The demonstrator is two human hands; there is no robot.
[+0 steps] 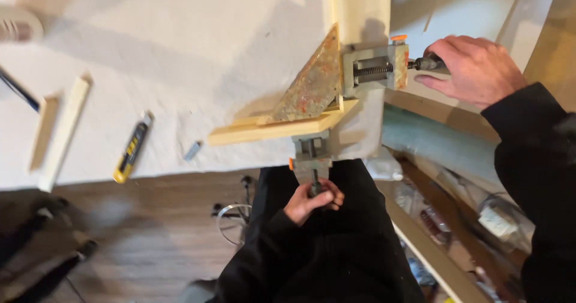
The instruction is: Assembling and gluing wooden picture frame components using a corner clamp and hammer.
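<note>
Wooden strips (273,128) met in a corner clamp (336,87) at the table's (180,51) near edge. The left hand (312,202), below, closed its grip on the screw handle (314,186) pointing toward the person; the right hand (474,69) wrapped the sideways handle (429,64), open room beyond

Black long sleeves (both arms)
</note>
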